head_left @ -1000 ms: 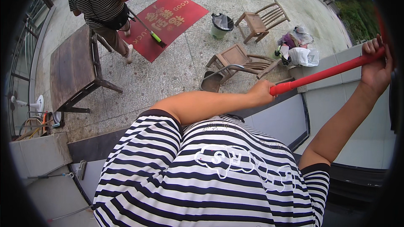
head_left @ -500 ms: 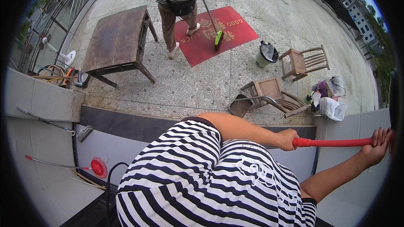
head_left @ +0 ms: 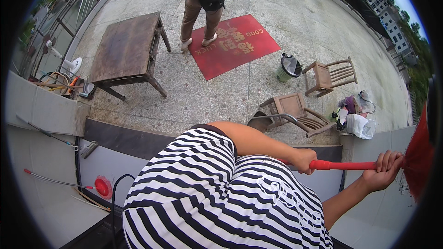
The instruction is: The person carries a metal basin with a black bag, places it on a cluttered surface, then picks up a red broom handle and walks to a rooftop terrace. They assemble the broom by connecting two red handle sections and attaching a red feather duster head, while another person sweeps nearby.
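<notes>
My left hand is closed around the red handle of a broom, with a bit of the handle showing behind it. Farther right, my right hand grips the same handle close to the broom's head. That wide red broom head is partly cut off by the right rim, and dark fluff or dirt clings to its lower edge. Both my arms reach to the right across my striped shirt. A long-handled dustpan stands beyond my left forearm, partly hidden by it.
A co-worker stands at the edge of a red mat. Nearby are a wooden table, a lined bin, two wooden chairs, and bags. A squeegee and a red-headed brush lie at left.
The broom has shifted left in my hands' grip, bringing its red head into view at the right. The co-worker's green-headed broom is no longer visible on the mat.
</notes>
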The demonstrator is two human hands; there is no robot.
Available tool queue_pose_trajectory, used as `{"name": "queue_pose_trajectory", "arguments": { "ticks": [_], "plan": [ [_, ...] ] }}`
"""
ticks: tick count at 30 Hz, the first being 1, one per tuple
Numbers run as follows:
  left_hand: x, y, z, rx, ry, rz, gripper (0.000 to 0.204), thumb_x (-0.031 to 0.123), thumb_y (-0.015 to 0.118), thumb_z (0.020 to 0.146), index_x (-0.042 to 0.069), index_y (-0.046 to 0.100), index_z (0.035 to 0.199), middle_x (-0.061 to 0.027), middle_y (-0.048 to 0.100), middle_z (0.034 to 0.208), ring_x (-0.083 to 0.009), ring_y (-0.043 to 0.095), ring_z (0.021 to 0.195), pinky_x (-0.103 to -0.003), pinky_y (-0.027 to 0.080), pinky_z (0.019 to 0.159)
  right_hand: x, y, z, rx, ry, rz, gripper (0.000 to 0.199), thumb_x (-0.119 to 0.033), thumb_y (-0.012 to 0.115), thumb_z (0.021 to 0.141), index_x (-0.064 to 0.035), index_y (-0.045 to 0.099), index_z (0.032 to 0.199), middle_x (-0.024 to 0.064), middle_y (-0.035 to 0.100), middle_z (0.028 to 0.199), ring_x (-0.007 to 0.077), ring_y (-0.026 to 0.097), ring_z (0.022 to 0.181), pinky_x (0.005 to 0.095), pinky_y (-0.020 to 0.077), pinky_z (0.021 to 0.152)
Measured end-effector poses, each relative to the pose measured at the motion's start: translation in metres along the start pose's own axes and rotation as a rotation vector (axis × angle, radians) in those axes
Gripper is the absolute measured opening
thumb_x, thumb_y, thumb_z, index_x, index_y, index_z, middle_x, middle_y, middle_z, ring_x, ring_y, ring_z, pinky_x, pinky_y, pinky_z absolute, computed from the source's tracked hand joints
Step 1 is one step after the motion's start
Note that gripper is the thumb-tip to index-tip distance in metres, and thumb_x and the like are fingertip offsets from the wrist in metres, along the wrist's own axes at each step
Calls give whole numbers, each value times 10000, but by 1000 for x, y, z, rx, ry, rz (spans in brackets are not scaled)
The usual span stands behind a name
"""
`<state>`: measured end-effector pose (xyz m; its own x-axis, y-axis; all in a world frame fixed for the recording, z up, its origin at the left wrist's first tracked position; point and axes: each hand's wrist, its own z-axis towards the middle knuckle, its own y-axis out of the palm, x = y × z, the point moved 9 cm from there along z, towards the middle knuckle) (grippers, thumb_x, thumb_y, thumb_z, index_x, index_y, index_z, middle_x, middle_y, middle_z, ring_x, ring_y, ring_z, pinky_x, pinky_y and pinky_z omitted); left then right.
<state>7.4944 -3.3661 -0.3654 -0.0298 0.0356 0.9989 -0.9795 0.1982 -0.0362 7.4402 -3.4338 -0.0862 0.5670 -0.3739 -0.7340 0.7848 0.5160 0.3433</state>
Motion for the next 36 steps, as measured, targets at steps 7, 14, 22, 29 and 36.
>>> {"name": "queue_pose_trajectory", "arguments": {
  "ticks": [7,14,22,29,36],
  "plan": [
    [-3,0,1,-64,-48,-80,72,55,634,680,36,646,748,-48,649,621,-135,643,578,-283,495,573,20,2,-18,-8,8,41,218,-202,436,1005,-45,445,854,-34,234,655,34,173,469,199,146,376],
    [-6,5,9,-126,-62,-47,89,54,664,675,34,663,762,-48,658,641,-127,642,602,-275,489,555,33,-7,-33,-52,-5,65,201,-214,460,995,-74,454,852,-51,244,626,24,168,464,194,141,364],
    [-2,26,15,-212,-60,-21,147,32,685,704,6,655,846,-72,658,710,-145,652,622,-274,509,574,32,-21,-57,-10,6,45,268,-249,464,990,-95,403,780,-57,220,610,19,161,450,190,119,367],
    [60,29,7,-207,53,-102,323,47,652,758,41,620,1080,-11,545,570,-101,543,482,-261,435,464,18,0,-63,-319,143,207,173,-226,484,981,-62,470,930,-34,308,634,41,283,478,200,271,406],
    [65,9,3,56,77,25,223,98,607,730,45,658,941,-41,582,603,-130,553,482,-290,463,496,13,-2,-52,-55,266,61,225,-152,542,940,-3,509,1106,-42,322,607,45,304,493,223,291,445]
  ]
}}
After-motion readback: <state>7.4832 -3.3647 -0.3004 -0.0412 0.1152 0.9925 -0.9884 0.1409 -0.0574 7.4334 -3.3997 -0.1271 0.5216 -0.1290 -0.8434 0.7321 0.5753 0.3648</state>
